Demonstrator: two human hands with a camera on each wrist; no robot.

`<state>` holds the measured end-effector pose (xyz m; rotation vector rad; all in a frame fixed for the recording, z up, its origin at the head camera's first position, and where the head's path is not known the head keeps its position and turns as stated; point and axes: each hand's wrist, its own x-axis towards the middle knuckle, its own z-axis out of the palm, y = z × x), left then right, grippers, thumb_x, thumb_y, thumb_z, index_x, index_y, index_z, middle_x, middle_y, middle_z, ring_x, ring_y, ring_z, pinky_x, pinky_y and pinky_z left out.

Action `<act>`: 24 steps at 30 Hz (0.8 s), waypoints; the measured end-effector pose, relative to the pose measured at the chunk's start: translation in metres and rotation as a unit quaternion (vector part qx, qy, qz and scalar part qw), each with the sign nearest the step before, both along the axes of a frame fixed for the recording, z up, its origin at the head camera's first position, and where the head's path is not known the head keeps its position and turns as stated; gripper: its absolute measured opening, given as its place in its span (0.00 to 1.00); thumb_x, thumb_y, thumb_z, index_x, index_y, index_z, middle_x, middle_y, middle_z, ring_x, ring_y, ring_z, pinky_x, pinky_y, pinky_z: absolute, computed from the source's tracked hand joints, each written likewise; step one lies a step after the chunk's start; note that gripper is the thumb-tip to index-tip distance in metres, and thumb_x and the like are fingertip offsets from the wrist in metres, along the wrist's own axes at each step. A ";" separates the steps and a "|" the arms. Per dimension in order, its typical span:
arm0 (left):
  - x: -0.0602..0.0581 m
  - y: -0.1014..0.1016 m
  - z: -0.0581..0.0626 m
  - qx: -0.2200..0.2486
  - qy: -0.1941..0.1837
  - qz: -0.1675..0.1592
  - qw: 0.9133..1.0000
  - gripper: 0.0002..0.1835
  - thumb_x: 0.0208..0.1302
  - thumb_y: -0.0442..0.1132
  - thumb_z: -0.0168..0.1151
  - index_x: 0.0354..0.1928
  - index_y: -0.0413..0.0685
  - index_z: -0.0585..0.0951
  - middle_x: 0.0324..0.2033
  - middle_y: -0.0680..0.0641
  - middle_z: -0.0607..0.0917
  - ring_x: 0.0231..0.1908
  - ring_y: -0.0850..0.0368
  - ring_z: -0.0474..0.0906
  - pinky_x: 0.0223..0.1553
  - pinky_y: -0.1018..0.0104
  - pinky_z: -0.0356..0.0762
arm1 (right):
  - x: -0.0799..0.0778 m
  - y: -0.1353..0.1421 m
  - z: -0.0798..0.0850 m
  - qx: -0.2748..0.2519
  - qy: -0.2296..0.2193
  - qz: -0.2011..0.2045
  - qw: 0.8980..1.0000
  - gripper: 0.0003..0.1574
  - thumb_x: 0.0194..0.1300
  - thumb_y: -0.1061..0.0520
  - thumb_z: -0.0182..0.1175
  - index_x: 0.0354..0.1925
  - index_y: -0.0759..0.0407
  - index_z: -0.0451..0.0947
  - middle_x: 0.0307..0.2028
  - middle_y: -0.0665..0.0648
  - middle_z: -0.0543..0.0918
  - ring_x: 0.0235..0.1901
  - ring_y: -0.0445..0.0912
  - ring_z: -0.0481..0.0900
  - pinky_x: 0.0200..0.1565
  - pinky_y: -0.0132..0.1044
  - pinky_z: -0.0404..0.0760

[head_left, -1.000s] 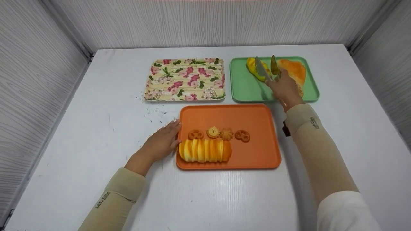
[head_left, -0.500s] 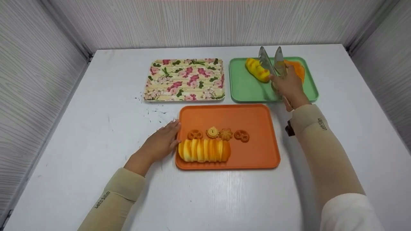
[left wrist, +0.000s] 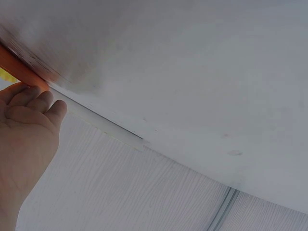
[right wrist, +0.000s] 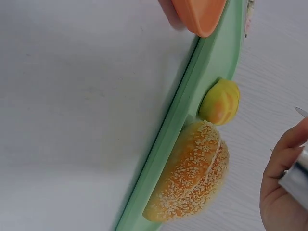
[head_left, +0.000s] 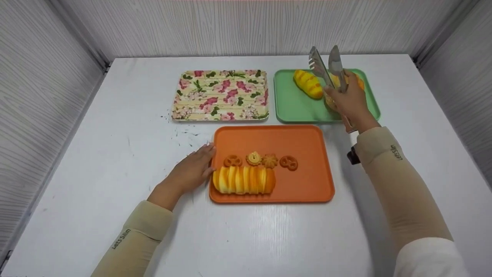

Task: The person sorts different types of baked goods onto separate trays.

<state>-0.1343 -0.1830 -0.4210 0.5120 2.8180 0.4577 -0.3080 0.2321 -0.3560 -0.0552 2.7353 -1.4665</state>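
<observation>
My right hand (head_left: 351, 99) grips metal tongs (head_left: 336, 64), their two arms spread apart with nothing between the tips, above the green tray (head_left: 290, 107). On that tray lie a yellow braided bread (head_left: 308, 84) and an orange-brown bread (head_left: 361, 82), the latter mostly behind the hand. The right wrist view shows a bun with crumb-like topping (right wrist: 190, 173) by the tray's edge. My left hand (head_left: 190, 169) rests with extended fingers at the left rim of the orange tray (head_left: 305, 186). A sliced-looking loaf (head_left: 244, 180) lies beside that hand.
Behind the loaf are a pretzel (head_left: 233, 161), a round cookie (head_left: 253, 158), a flower-shaped cookie (head_left: 270, 161) and another pretzel (head_left: 288, 163). A floral tray (head_left: 221, 96) lies left of the green one. Panel walls (head_left: 246, 29) border the white table (head_left: 115, 127).
The right hand has lifted the tongs up from among the breads and shifted them slightly right. The left hand keeps its place at the orange tray.
</observation>
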 end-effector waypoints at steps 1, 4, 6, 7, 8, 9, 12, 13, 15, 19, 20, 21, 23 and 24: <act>0.000 0.000 0.000 0.001 0.001 0.000 1.000 0.34 0.74 0.50 0.47 0.74 0.42 0.52 0.73 0.46 0.51 0.72 0.51 0.45 0.69 0.52 0.45 | 0.001 0.000 0.000 0.003 0.007 0.004 1.000 0.52 0.63 0.34 0.56 0.74 0.47 0.43 0.41 0.54 0.71 0.37 0.45 0.70 0.36 0.35 0.74; 0.001 0.000 0.001 0.003 0.005 -0.001 1.000 0.34 0.73 0.49 0.48 0.74 0.42 0.53 0.73 0.45 0.52 0.71 0.49 0.46 0.69 0.50 0.47 | 0.004 -0.001 0.000 0.003 0.017 0.019 1.000 0.51 0.63 0.35 0.57 0.74 0.46 0.44 0.39 0.54 0.71 0.33 0.44 0.72 0.32 0.34 0.74; 0.001 0.000 0.001 0.003 0.006 0.001 1.000 0.34 0.73 0.49 0.48 0.74 0.42 0.53 0.73 0.46 0.52 0.71 0.50 0.46 0.69 0.50 0.47 | 0.007 -0.002 0.000 -0.005 0.016 0.035 0.999 0.51 0.62 0.35 0.57 0.74 0.43 0.44 0.39 0.55 0.71 0.31 0.45 0.72 0.30 0.35 0.74; 0.001 0.000 0.001 0.002 0.007 0.000 1.000 0.34 0.73 0.49 0.48 0.74 0.42 0.53 0.73 0.45 0.52 0.71 0.49 0.47 0.69 0.50 0.47 | 0.009 -0.002 0.000 -0.010 0.015 0.044 0.999 0.51 0.62 0.35 0.58 0.74 0.40 0.45 0.39 0.56 0.71 0.30 0.46 0.72 0.30 0.35 0.75; 0.001 0.000 0.001 0.003 0.007 0.000 1.000 0.34 0.73 0.49 0.48 0.74 0.42 0.53 0.73 0.45 0.52 0.71 0.49 0.46 0.69 0.50 0.47 | 0.011 -0.003 0.000 -0.013 0.013 0.055 0.998 0.50 0.62 0.35 0.58 0.74 0.39 0.45 0.39 0.56 0.71 0.30 0.46 0.72 0.30 0.36 0.76; 0.001 0.000 0.001 0.002 0.004 0.002 1.000 0.34 0.73 0.49 0.48 0.74 0.42 0.53 0.73 0.45 0.52 0.71 0.50 0.46 0.69 0.50 0.47 | 0.013 -0.004 0.000 -0.010 0.013 0.067 0.998 0.50 0.62 0.35 0.58 0.74 0.38 0.45 0.40 0.57 0.71 0.29 0.48 0.73 0.31 0.38 0.77; 0.001 0.001 0.001 -0.001 -0.001 0.006 1.000 0.34 0.73 0.50 0.47 0.74 0.43 0.52 0.73 0.46 0.51 0.71 0.51 0.45 0.69 0.51 0.46 | 0.019 -0.006 -0.001 -0.001 0.012 0.103 0.995 0.49 0.62 0.35 0.57 0.74 0.37 0.45 0.43 0.59 0.72 0.30 0.53 0.74 0.33 0.41 0.78; 0.001 0.001 0.001 -0.001 -0.002 0.006 1.000 0.34 0.74 0.50 0.47 0.74 0.43 0.52 0.73 0.46 0.51 0.72 0.50 0.45 0.69 0.51 0.46 | 0.022 -0.006 -0.002 0.008 0.015 0.114 0.993 0.49 0.63 0.35 0.57 0.74 0.38 0.45 0.44 0.59 0.72 0.32 0.54 0.75 0.35 0.41 0.78; 0.001 0.001 0.001 -0.003 -0.004 0.007 1.000 0.34 0.74 0.50 0.46 0.74 0.44 0.51 0.73 0.46 0.51 0.72 0.51 0.45 0.69 0.52 0.45 | 0.026 -0.007 -0.003 0.022 0.014 0.136 0.990 0.50 0.63 0.35 0.57 0.74 0.40 0.44 0.47 0.60 0.71 0.34 0.55 0.75 0.36 0.43 0.78; 0.001 0.001 0.001 -0.002 -0.004 0.005 1.000 0.34 0.74 0.50 0.46 0.74 0.43 0.51 0.73 0.46 0.51 0.72 0.50 0.45 0.69 0.51 0.46 | 0.037 -0.011 -0.005 0.035 0.017 0.173 0.984 0.48 0.64 0.38 0.58 0.74 0.41 0.47 0.46 0.60 0.71 0.31 0.58 0.75 0.34 0.43 0.78; 0.001 0.001 0.001 -0.002 -0.004 0.005 1.000 0.34 0.74 0.50 0.46 0.74 0.43 0.51 0.73 0.46 0.51 0.72 0.50 0.45 0.69 0.51 0.46 | 0.039 -0.012 -0.006 0.036 0.014 0.181 0.983 0.48 0.64 0.38 0.59 0.74 0.41 0.48 0.46 0.59 0.70 0.30 0.59 0.75 0.33 0.44 0.79; 0.001 0.001 0.001 -0.001 -0.005 0.006 1.000 0.34 0.74 0.50 0.46 0.74 0.43 0.51 0.73 0.45 0.51 0.71 0.50 0.45 0.69 0.51 0.46 | 0.042 -0.014 -0.006 0.037 0.016 0.189 0.981 0.47 0.63 0.38 0.59 0.73 0.41 0.49 0.45 0.59 0.71 0.29 0.59 0.76 0.32 0.44 0.79; 0.001 0.001 0.001 0.000 -0.004 0.005 1.000 0.34 0.74 0.49 0.47 0.74 0.43 0.51 0.73 0.45 0.51 0.71 0.50 0.45 0.69 0.51 0.46 | 0.047 -0.017 -0.008 0.041 0.018 0.201 0.979 0.46 0.63 0.39 0.60 0.72 0.41 0.51 0.44 0.58 0.72 0.33 0.56 0.75 0.31 0.42 0.78; 0.000 0.001 0.001 0.000 -0.003 0.005 1.000 0.34 0.74 0.49 0.47 0.74 0.43 0.51 0.73 0.45 0.51 0.71 0.49 0.45 0.69 0.51 0.46 | 0.049 -0.018 -0.009 0.041 0.019 0.207 0.977 0.45 0.64 0.40 0.60 0.72 0.41 0.52 0.44 0.57 0.72 0.34 0.54 0.75 0.32 0.42 0.77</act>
